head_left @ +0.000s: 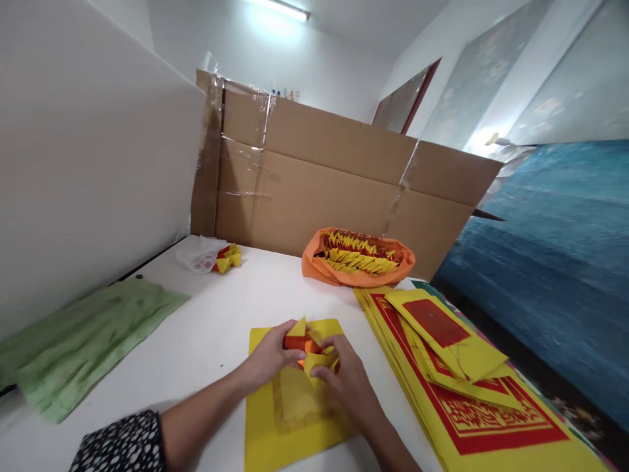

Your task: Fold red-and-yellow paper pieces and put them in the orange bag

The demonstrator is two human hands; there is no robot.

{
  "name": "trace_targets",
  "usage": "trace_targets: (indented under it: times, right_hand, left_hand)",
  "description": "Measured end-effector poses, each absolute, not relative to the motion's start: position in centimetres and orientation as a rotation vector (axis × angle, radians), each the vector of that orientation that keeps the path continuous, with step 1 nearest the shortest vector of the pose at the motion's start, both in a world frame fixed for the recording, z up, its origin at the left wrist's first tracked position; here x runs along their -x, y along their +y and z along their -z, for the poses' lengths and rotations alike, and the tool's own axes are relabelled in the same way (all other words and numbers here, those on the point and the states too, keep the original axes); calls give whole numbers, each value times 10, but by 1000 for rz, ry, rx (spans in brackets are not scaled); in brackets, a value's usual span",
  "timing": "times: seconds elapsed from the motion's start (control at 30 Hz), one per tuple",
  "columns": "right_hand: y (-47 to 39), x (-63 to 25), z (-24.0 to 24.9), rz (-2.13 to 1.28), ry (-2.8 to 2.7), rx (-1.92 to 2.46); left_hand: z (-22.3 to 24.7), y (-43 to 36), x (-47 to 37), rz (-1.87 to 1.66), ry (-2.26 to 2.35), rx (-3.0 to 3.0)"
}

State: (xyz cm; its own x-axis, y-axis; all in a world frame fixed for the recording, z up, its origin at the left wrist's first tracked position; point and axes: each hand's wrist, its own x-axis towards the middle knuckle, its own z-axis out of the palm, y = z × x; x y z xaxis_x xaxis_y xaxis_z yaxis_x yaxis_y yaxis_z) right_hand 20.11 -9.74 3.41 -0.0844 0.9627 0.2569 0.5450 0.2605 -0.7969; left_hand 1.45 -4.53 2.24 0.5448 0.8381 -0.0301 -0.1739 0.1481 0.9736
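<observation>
A folded paper piece (295, 342) in yellow, red and orange is held between both hands. My left hand (271, 354) grips its left side, thumb in front and fingers partly hidden behind. On the right side, my right hand (346, 370) pinches a curved yellow part of the same paper with thumb and fingers. Beneath them a yellow paper sheet (260, 426) lies on the white table, with a worn, paler rectangle at its middle. Where one fold ends and another begins is too small to make out.
Behind stands an orange cloth bag (314, 265) packed with folded yellow pieces. Stacked yellow papers with red print (484, 416) lie at right. At left are a green cloth (98, 334), a clear plastic bag (196, 255) and folded yellow-red pieces (228, 257). A cardboard wall (324, 190) closes the back.
</observation>
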Motion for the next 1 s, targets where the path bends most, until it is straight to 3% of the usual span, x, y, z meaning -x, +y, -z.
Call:
trace_targets:
  times: [0.17, 0.27, 0.37, 0.57, 0.73, 1.0]
  right_hand:
    - [-87, -201, -56, -1017, -1663, 1368]
    - [-63, -205, -68, -1031, -1696, 1347]
    - [-17, -220, -82, -765, -1683, 1466]
    - [90, -242, -112, -352, -1635, 1662]
    - [156, -215, -108, -148, -1740, 1815]
    - [206, -212, -87, 25, -1822, 2129]
  left_hand:
    - [-30, -38, -10, -910, 692, -1268]
    - [-29, -33, -5, -949, 807, -1333]
    - [-18, -30, 2, -905, 1029, -1658]
    - [10, -37, 12, -399, 994, -2326]
    - [6, -39, 13, -220, 950, -2418]
    - [-17, -34, 19, -215, 926, -2385]
